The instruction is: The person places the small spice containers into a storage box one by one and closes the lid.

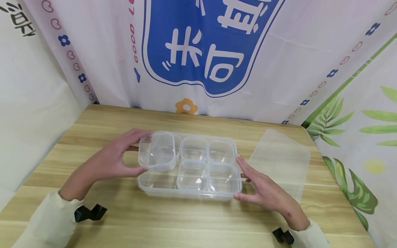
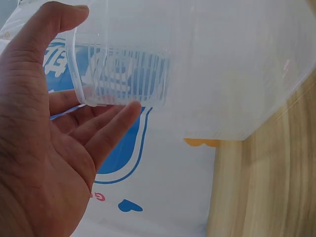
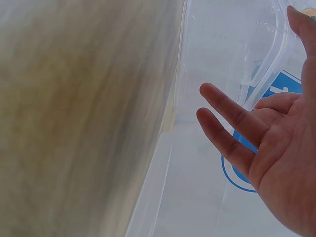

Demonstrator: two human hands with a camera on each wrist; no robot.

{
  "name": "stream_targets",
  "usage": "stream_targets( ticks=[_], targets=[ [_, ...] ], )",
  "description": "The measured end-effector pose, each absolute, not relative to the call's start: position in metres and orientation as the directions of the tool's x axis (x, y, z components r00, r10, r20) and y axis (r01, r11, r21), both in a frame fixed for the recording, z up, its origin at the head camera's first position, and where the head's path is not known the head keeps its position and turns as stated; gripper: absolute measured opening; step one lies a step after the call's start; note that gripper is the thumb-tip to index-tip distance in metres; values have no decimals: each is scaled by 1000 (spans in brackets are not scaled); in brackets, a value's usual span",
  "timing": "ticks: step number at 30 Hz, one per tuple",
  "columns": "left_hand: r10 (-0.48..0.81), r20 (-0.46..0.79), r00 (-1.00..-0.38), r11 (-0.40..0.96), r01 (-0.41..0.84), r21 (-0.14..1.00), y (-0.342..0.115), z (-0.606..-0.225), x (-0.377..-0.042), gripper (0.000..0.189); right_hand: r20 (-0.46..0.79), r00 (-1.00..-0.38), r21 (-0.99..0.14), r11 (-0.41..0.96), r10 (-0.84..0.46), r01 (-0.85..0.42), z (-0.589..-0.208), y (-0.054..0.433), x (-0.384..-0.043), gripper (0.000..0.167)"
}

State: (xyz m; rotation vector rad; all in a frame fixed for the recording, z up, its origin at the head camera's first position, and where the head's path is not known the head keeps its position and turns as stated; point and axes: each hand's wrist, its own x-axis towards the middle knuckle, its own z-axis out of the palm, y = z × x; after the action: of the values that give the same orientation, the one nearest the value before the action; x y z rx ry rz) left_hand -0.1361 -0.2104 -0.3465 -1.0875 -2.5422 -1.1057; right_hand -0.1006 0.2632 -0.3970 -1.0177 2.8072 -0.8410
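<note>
A small clear plastic container [image 1: 157, 151] is pinched between the thumb and fingers of my left hand [image 1: 112, 158], raised and tilted over the left end of a long clear storage box [image 1: 169, 193]. In the left wrist view the thumb lies on one side of the container [image 2: 123, 74] and the fingers on the other. Several matching small containers [image 1: 193, 176] stand in rows inside the box, one partly hidden behind the held one. My right hand [image 1: 268, 191] rests at the box's right end, its thumb and index fingertip against the rim and its other fingers extended, as the right wrist view shows.
A flat translucent lid [image 1: 280, 160] lies on the wooden table [image 1: 198, 224] to the right, partly behind my right hand. Printed cloth [image 1: 111, 69] hangs along the table's back edge, with more at both sides. Black clips [image 1: 90, 213] sit at the sleeves.
</note>
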Motion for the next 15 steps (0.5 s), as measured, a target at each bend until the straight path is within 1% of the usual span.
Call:
stream_targets(
  ticks=[2, 6, 15],
  targets=[
    [577, 396, -714, 432, 679, 594, -210, -348, -135, 99, 136, -786, -508, 638, -603, -578, -397, 263, -100, 109],
    [605, 378, -701, 412, 682, 605, -210, -353, -132, 98, 132, -789, -508, 643, -600, -573, -397, 262, -100, 110],
    [626, 375, -684, 417, 699, 581, -212, -359, -128, 97, 144, -782, -495, 640, -606, -587, -398, 262, -101, 109]
  ],
)
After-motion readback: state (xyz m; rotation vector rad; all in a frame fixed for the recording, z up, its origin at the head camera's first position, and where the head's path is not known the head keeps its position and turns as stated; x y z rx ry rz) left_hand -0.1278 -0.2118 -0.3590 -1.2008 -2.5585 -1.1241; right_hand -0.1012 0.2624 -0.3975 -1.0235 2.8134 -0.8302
